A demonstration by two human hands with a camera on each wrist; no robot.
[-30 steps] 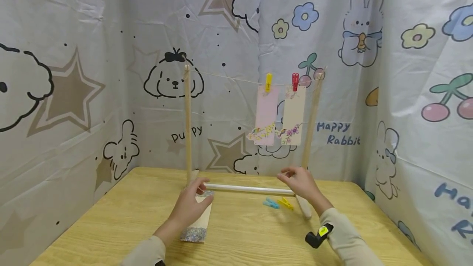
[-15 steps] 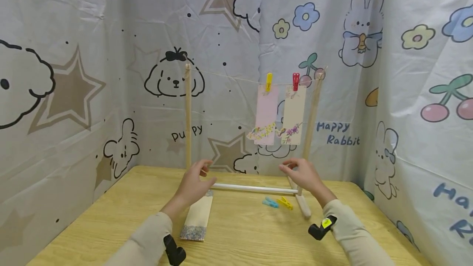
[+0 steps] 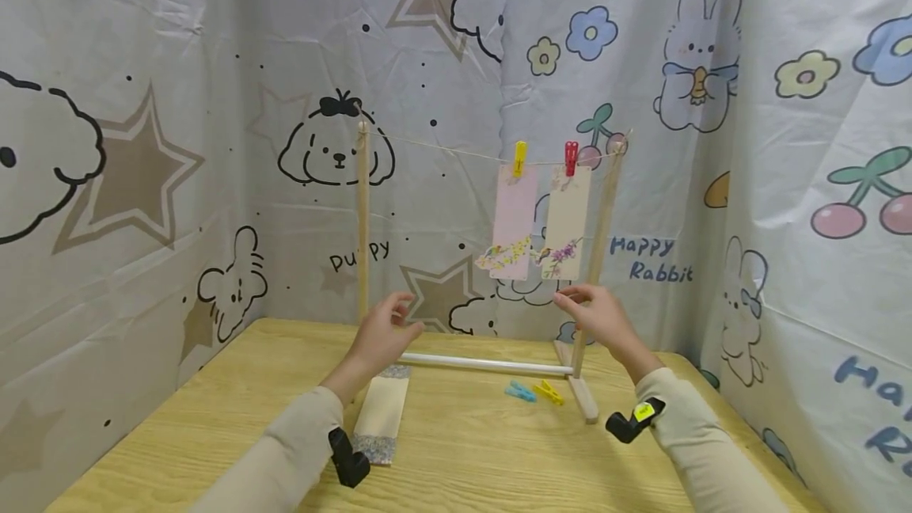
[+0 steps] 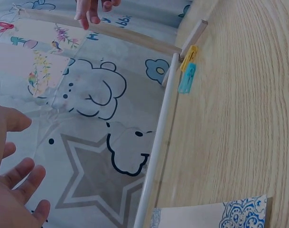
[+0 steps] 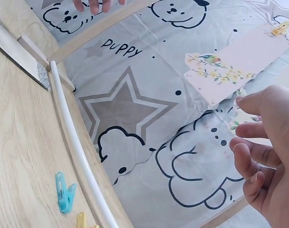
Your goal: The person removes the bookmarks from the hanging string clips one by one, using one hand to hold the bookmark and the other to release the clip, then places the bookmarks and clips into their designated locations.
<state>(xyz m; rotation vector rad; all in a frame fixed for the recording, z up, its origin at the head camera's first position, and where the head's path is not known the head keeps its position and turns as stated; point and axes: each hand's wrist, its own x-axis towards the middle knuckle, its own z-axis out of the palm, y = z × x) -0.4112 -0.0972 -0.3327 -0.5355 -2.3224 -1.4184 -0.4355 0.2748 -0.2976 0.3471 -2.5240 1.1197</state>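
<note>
Table [image 3: 484, 457] first, broad beneath everything, and on it the wooden stand [image 3: 602, 236], its crosswise feet [image 3: 583, 400] presumably keeping it upright; the white rod [image 3: 492, 363] low between the posts looks meant to hold them apart, and the string [image 3: 442, 149] above dips only slightly. Now the hands, both holding nothing: left hand [image 3: 381, 335] in the air near one post, thumb well clear of loosely bent fingers; right hand [image 3: 602, 319] beside the other, fingers curved, thumb apart. Cards next: pink card [image 3: 514, 216] and cream card [image 3: 568, 216] hang side by side, patterned card [image 3: 383, 410] lies flat near the rod's left end. Finally, clips: yellow clip [image 3: 520, 158] and red clip [image 3: 571, 158] pinch top edges, apparently so cards dangle freely; blue clip [image 3: 520, 391] and loose yellow clip [image 3: 549, 392] lie together, handy for the right.
</note>
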